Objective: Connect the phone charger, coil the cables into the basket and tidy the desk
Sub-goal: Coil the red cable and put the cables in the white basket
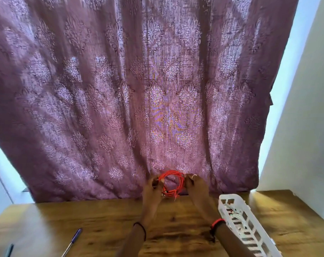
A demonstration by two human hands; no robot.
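— Red cable [173, 183] is looped between both hands, raised above the bench [102, 219]; left hand [154, 184] and right hand [193, 184] each pinch a side.

— Keep the loops even, trap the loose ends, then lower it into the white basket [244, 227] at right.

— Any labels?

— None readable.

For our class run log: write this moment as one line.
hands: left hand and right hand hold red cable coil | basket: right, on desk | pen: left
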